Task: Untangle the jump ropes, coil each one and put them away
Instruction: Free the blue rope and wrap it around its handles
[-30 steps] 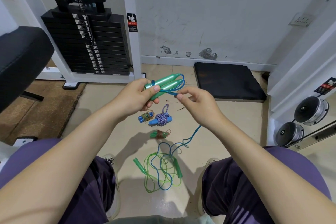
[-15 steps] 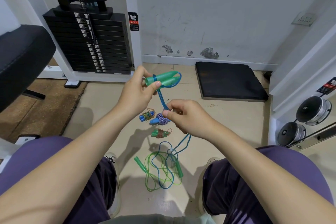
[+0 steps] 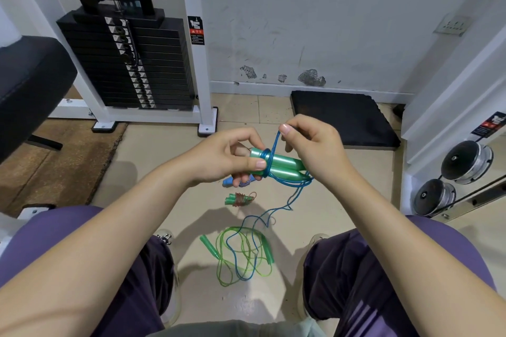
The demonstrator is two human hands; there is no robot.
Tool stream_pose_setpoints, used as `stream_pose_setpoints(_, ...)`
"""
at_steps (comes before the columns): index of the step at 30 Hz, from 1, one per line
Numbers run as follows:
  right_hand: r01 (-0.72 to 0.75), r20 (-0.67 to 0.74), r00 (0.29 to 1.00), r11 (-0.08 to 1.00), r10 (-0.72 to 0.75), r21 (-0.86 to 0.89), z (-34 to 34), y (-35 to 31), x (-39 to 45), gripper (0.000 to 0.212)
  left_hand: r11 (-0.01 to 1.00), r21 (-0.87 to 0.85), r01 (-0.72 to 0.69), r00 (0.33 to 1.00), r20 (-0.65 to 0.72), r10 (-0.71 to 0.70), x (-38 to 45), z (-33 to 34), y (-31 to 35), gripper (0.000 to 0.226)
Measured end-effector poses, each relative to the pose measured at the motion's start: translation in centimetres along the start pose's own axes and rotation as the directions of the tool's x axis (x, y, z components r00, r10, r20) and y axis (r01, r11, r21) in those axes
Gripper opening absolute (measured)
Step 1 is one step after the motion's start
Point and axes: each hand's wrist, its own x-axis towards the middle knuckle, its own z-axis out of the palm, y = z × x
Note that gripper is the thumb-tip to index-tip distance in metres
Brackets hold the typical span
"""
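My left hand grips two teal jump-rope handles held side by side. A blue rope circles them near my thumb. My right hand pinches that rope just above the handles. The rest of the blue rope trails down to the floor, where it lies tangled with a loose green rope between my feet. A coiled rope with green handles lies on the floor. A blue-handled bundle is mostly hidden under my left hand.
A weight-stack machine with a white frame stands at the back left. A black pad lies by the wall. A black bench is at the left, and dumbbells sit at the right.
My right hand rose from below the handles to above them, carrying the blue rope round the handles. My left hand and the handles dropped lower and levelled out.
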Motion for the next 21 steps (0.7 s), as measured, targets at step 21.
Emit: stream_pose_setpoints(21, -0.197, 0.198, 0.967, 0.964, 0.16, 0.18, 0.34, -0.25, 0.13, 0.017, 0.995, 0.062, -0.076, 0.994, -0.076, 0.08, -0.82, -0.07, 0.5, 0.026)
